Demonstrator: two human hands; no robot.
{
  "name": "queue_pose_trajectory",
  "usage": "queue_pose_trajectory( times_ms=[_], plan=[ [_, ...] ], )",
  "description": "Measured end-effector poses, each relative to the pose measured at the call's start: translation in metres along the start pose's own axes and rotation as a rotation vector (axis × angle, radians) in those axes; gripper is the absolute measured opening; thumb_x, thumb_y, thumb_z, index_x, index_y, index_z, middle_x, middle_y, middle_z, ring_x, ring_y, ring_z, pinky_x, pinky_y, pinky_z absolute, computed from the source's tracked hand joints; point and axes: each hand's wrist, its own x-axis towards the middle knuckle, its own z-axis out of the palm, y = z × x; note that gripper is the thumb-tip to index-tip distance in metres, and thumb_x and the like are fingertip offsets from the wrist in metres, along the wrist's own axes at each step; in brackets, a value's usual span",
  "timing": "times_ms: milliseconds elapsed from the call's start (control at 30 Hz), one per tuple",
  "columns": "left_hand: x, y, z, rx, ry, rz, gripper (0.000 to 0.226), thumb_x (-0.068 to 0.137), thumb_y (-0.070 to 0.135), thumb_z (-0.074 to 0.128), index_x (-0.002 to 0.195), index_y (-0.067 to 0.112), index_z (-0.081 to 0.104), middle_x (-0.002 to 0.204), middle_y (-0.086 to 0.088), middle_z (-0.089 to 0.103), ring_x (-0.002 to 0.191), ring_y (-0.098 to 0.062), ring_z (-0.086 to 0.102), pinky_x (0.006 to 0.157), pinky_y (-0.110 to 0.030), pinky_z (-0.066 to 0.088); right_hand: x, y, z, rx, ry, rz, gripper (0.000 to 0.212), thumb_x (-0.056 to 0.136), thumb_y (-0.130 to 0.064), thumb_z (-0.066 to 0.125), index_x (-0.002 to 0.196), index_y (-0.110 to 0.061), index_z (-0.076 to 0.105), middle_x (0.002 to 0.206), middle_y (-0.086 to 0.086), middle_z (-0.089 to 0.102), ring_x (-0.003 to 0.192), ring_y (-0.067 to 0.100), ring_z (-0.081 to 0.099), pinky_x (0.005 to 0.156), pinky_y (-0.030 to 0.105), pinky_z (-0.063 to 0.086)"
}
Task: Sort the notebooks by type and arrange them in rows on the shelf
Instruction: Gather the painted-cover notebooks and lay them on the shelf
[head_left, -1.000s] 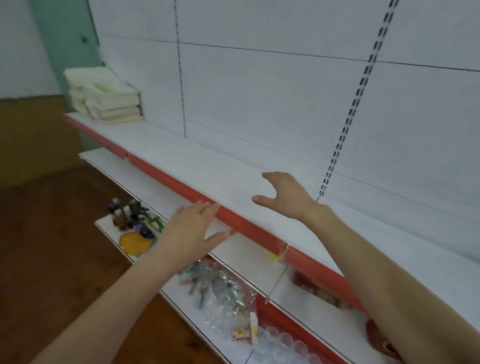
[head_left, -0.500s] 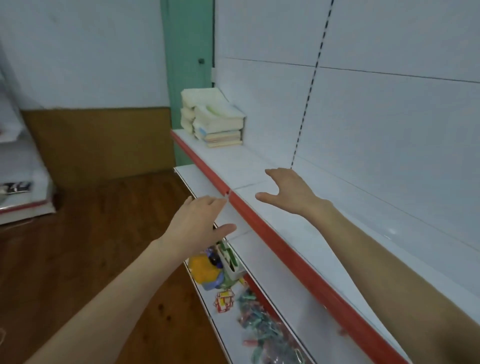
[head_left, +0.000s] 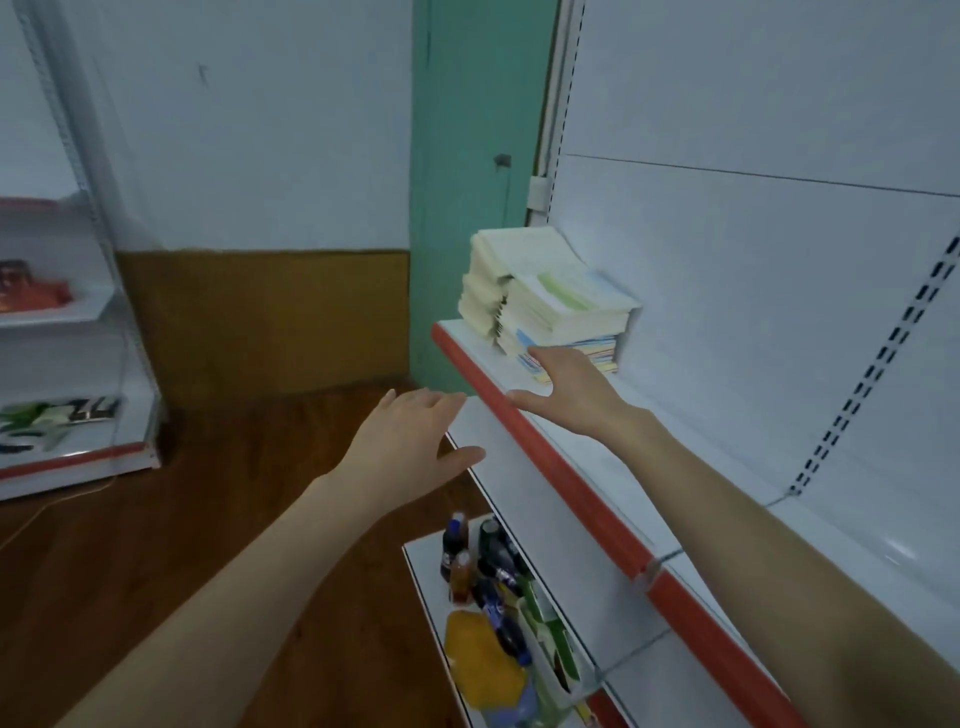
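- the notebooks are stacked at the far end of the shelf.
- the right hand is held released, fingertips just beside the stack's lowest books.
- the left hand is held released, off the shelf, further from the stack.

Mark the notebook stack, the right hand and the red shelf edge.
notebook stack (head_left: 563, 318), head view, side of the nearer pile
right hand (head_left: 571, 391), head view, back of the hand
red shelf edge (head_left: 576, 498), head view, middle of the front strip

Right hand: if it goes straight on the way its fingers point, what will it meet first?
Likely the notebooks on the shelf; the right hand points at the stack's bottom, and whether they touch is unclear.
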Motion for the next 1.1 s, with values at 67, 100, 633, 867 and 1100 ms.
queue_pose_trajectory(
  times_ms=[67, 100, 633, 867, 1100],
  plan=[
    [0.033, -0.032, 0.001, 0.004, -0.024, 0.052, 0.065, 0.090, 0.057, 0.039, 0.145, 0.026, 0.023, 0.149, 0.003, 0.032, 0.138, -0.015, 0.026, 0.115, -0.038, 0.013, 0.033, 0.001, 0.008, 0.008, -0.001, 0.069, 0.070, 0.087, -0.045, 0.058, 0.142, -0.009, 0.033, 0.145, 0.011, 0.038, 0.134, 0.027, 0.032, 0.108, 0.035, 0.025],
    [0.052, -0.047, 0.001, 0.001, -0.020, 0.083, 0.065, 0.090, 0.056, 0.040, 0.145, 0.026, 0.023, 0.149, 0.003, 0.032, 0.138, -0.015, 0.026, 0.115, -0.038, 0.013, 0.048, 0.003, 0.011, 0.018, 0.006, 0.105, 0.071, 0.086, -0.045, 0.058, 0.141, -0.008, 0.033, 0.145, 0.011, 0.038, 0.134, 0.027, 0.032, 0.107, 0.034, 0.026],
    [0.301, -0.171, 0.056, -0.081, -0.022, 0.329, 0.068, 0.090, 0.057, 0.041, 0.145, 0.019, 0.026, 0.144, -0.001, 0.040, 0.132, -0.017, 0.035, 0.111, -0.035, 0.021, 0.277, 0.077, 0.037, -0.108, 0.135, 0.428, 0.075, 0.085, -0.052, 0.055, 0.141, -0.007, 0.033, 0.144, 0.012, 0.038, 0.133, 0.029, 0.032, 0.108, 0.038, 0.028],
    [0.372, -0.201, 0.069, -0.207, -0.019, 0.470, 0.081, 0.081, 0.071, 0.028, 0.141, 0.017, 0.034, 0.138, -0.001, 0.047, 0.125, -0.017, 0.042, 0.105, -0.030, 0.027, 0.332, 0.096, 0.052, -0.120, 0.064, 0.605, 0.059, 0.085, -0.059, 0.047, 0.111, -0.006, 0.049, 0.111, 0.012, 0.053, 0.103, 0.027, 0.049, 0.084, 0.036, 0.039],
    [0.413, -0.225, 0.093, -0.530, -0.164, 0.619, 0.065, 0.088, 0.052, 0.049, 0.142, 0.021, 0.031, 0.142, 0.003, 0.041, 0.127, -0.010, 0.038, 0.090, -0.016, 0.029, 0.317, 0.064, 0.073, -0.233, 0.197, 0.650, 0.030, 0.100, -0.029, 0.035, 0.091, -0.005, 0.051, 0.089, 0.010, 0.054, 0.084, 0.025, 0.049, 0.066, 0.028, 0.026]
  ],
)
